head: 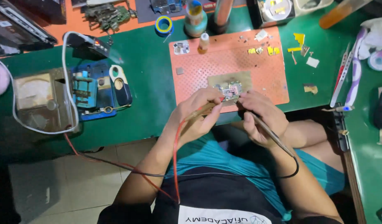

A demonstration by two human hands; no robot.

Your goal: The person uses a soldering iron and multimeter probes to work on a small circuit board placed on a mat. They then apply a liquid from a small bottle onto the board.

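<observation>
Probing in progress. Left hand point(197, 114) grips the red-leaded probe point(207, 108); right hand point(261, 118) grips the black-leaded probe point(270, 133). Both tips meet the small silver-and-green circuit board point(229, 90) on the orange perforated mat point(228, 66) at the green counter's point(149, 83) near edge. Steady tip placement needed next.

At the centre of the frame, the left hand point(199, 114) pinches a red-wired probe point(207, 108) and the right hand point(261, 116) a black-wired probe point(269, 132), both tips on a small circuit board point(230, 89) lying on the orange perforated mat point(224, 62). The green counter point(149, 83) holds a blue fixture point(89, 89) at left.
</observation>
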